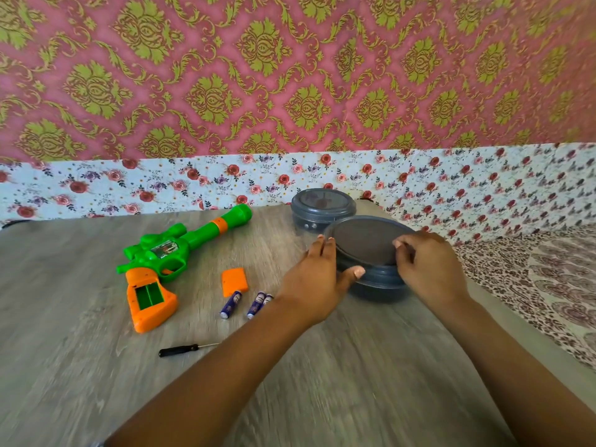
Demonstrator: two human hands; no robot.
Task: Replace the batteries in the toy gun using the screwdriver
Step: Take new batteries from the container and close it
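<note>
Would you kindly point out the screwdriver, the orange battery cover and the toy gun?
screwdriver [178, 350]: head view, black handle.
orange battery cover [234, 281]: head view, centre.
toy gun [167, 253]: head view, green body.

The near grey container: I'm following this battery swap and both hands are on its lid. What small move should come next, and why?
Probably lift the lid off the near grey container. The left hand and right hand both grip its rim, the toy gun's battery bay is open and empty, and three batteries lie out.
</note>
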